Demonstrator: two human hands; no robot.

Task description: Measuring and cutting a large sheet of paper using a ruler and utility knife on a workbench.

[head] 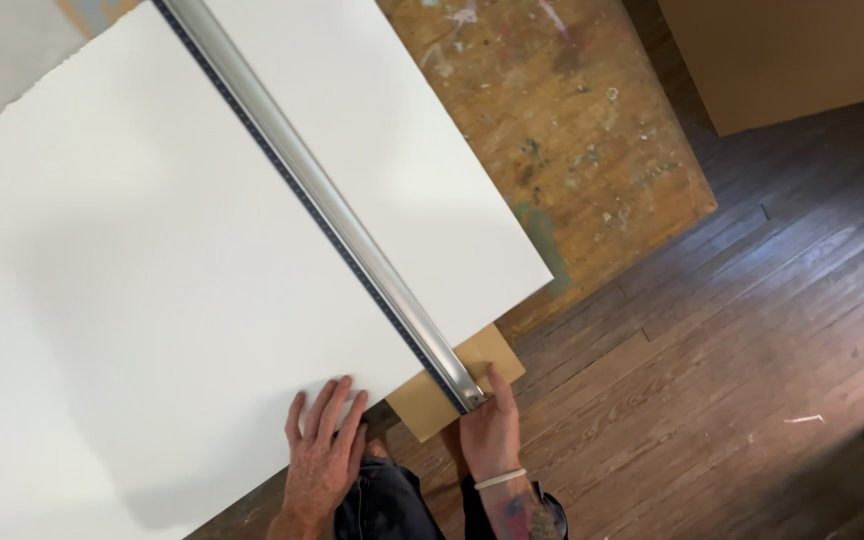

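A large white sheet [152, 270], smooth and matte, covers most of the worktop [592, 150]; its upper left edge is slightly ragged, its other edges straight. The left hand [324, 450] lies palm down on the sheet's near edge, fingers [332, 405] spread moderately and pressed flat, holding nothing. Across the sheet runs a long metal straightedge [322, 200], a brushed silver bar with a dark graduated strip along its left side, set diagonally from the upper left to the near edge. Its near end overhangs the sheet and rests on a small tan piece of cardboard [442, 395], flat and rectangular, that projects from under the sheet at the worktop's edge. The right hand [490, 430] rests at this end of the straightedge, thumb extended along the bar's tip and touching it; whether the remaining fingers are curled or open cannot be told. A pale band [500, 479] circles the right wrist. To the right of the sheet the worktop is bare wood, worn, scratched and flecked with paint. Beyond it lies a floor [752, 330] of dark, narrow wooden boards with scattered pale scraps. A plain brown board [782, 55] stands at the upper right.
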